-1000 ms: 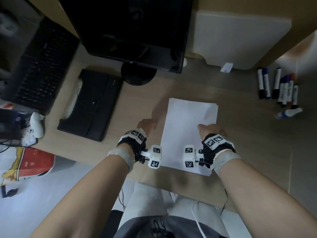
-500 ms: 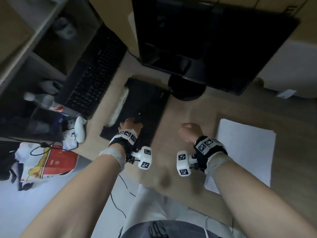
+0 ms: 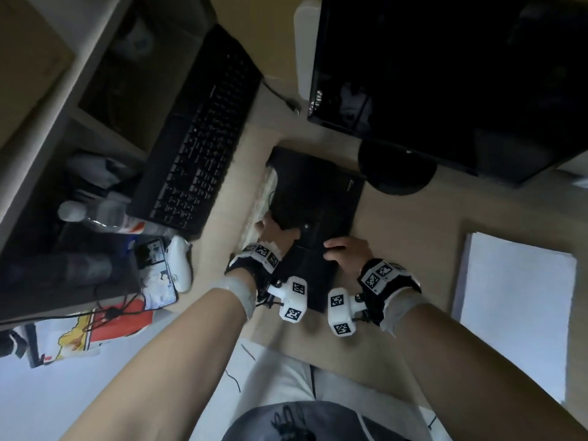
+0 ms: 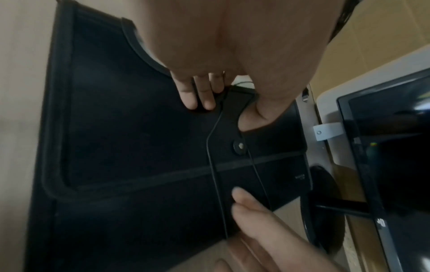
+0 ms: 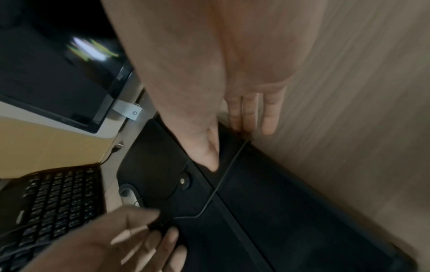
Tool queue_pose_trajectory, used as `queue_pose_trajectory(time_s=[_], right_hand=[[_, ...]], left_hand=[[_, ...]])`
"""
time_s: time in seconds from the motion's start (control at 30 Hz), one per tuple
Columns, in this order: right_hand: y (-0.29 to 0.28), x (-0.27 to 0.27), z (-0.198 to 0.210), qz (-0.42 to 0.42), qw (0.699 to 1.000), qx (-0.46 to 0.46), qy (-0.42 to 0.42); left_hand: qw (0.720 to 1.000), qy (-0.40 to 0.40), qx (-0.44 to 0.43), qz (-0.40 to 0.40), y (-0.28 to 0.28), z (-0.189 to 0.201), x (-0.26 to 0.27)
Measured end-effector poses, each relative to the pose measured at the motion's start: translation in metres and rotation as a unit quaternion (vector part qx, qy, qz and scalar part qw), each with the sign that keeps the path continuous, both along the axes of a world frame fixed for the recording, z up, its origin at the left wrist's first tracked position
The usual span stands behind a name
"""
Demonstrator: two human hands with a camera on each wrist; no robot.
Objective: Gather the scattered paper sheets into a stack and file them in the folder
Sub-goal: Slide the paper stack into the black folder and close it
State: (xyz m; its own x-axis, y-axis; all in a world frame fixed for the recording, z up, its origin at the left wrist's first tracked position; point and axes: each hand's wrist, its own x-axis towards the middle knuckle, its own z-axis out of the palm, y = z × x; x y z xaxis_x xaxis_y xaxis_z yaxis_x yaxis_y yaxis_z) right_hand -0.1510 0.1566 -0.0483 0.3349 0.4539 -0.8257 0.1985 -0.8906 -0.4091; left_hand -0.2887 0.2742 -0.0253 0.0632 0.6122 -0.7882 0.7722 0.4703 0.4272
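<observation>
The black folder [image 3: 318, 198] lies closed on the desk in front of the monitor stand. My left hand [image 3: 270, 229] is at its left side. In the left wrist view the left hand [image 4: 228, 108] pinches the flap tab [image 4: 235, 103] between fingers and thumb, where the thin elastic cord [image 4: 210, 147] loops past the button [image 4: 239, 146]. My right hand [image 3: 342, 249] holds the folder's near right edge. In the right wrist view its thumb [image 5: 209, 158] lies on top and its fingers [image 5: 267, 117] run down the side. The white paper stack [image 3: 515, 297] lies squared on the desk at right, untouched.
A black monitor [image 3: 461, 74] on a round stand [image 3: 394, 170] looms behind the folder. A black keyboard [image 3: 200, 138] leans at the left, with a white mouse [image 3: 181, 262] and a bottle [image 3: 92, 214] near it. The wooden desk [image 3: 407, 243] shows between folder and paper.
Both hands have left the paper stack and moved left onto the black folder. The view has swung left, so the stack now sits at the right edge.
</observation>
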Motion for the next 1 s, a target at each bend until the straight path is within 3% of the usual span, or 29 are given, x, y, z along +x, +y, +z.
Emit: queue_pose_trajectory(time_s=[0.17, 0.27, 0.4, 0.53, 0.6, 0.7, 0.8, 0.9, 1.0], right_hand=[[-0.007, 0.002, 0.014, 0.186, 0.981, -0.05, -0.028], [-0.021, 0.013, 0.019, 0.2, 0.979, -0.033, -0.033], [-0.041, 0.039, 0.034, 0.063, 0.994, 0.047, -0.073], [-0.071, 0.07, 0.031, -0.014, 0.996, 0.064, -0.068], [-0.092, 0.083, 0.028, 0.005, 0.994, 0.061, -0.086], [-0.117, 0.095, 0.022, 0.12, 0.982, 0.056, -0.137], [-0.127, 0.098, 0.016, 0.172, 0.965, 0.063, -0.189], [-0.114, 0.092, 0.023, 0.092, 0.968, 0.119, -0.199], [-0.09, 0.076, 0.016, 0.125, 0.977, 0.11, -0.136]], left_hand=[[0.984, -0.111, -0.072, 0.123, -0.01, -0.003, 0.03], [0.991, -0.096, -0.041, 0.082, -0.009, -0.002, 0.032], [0.996, 0.027, 0.086, 0.002, -0.022, 0.005, 0.03], [0.986, 0.037, 0.134, -0.088, -0.062, 0.01, 0.041], [0.981, 0.062, 0.108, -0.146, -0.082, 0.008, 0.049], [0.966, 0.083, 0.085, -0.232, -0.108, 0.007, 0.069], [0.955, 0.097, 0.06, -0.275, -0.123, 0.007, 0.079], [0.947, 0.103, 0.068, -0.297, -0.122, 0.0, 0.076], [0.945, 0.088, 0.039, -0.313, -0.113, 0.001, 0.074]])
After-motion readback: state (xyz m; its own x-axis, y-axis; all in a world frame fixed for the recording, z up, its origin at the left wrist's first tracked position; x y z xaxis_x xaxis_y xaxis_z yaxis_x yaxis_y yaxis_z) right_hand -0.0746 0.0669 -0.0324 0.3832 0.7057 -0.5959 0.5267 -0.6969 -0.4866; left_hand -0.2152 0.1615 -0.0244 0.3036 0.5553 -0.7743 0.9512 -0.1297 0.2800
